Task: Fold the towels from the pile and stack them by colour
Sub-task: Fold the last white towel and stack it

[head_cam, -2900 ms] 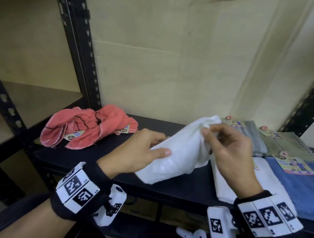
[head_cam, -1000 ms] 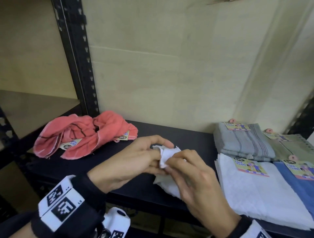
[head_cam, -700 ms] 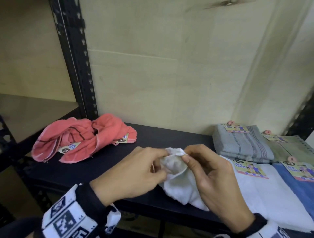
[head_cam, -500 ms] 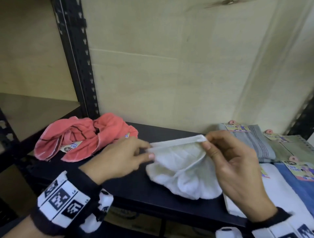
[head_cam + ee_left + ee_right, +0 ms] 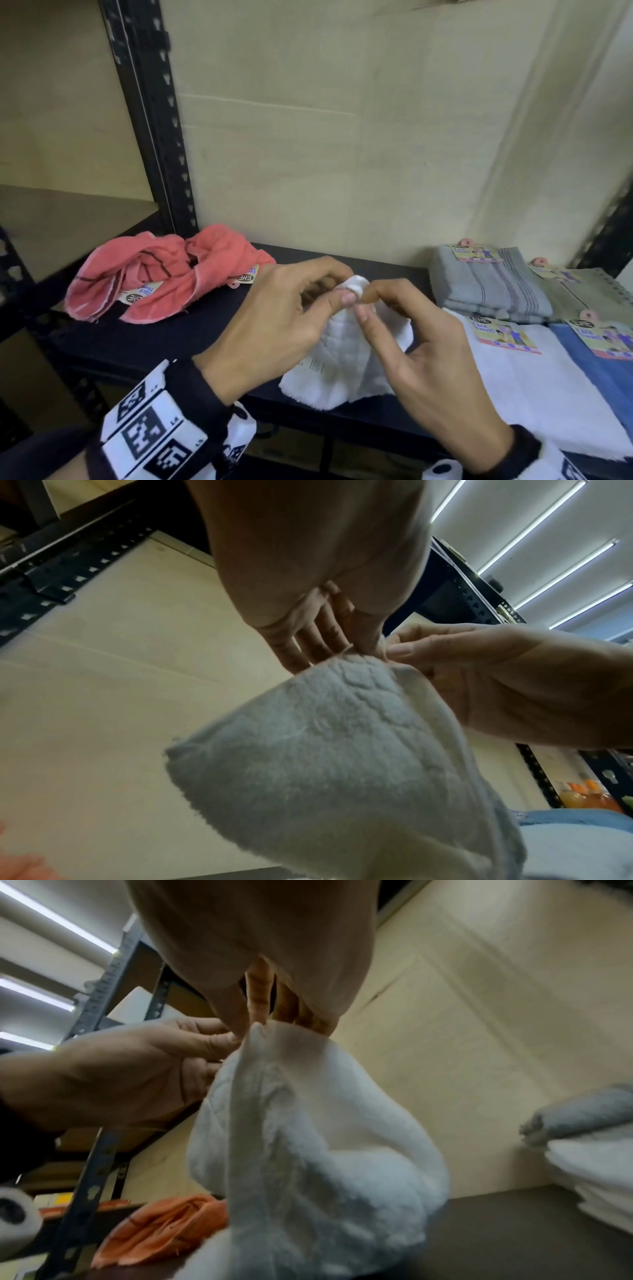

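A small white towel hangs over the middle of the black shelf, bunched at its top. My left hand pinches that top from the left, and my right hand pinches it from the right, fingertips almost touching. The wrist views show the same white towel drooping below both pinches, its lower edge resting on the shelf. A crumpled coral towel with dark stripes lies at the left. Folded white, grey, blue and green towels lie at the right.
A black perforated upright rises behind the coral towel. A beige wall panel backs the shelf. Another black post stands at the far right. Paper labels sit on the folded stacks.
Half a second ago my hands held the towel's edge stretched apart. They have come together, bunching the top of the white towel between both pinches.
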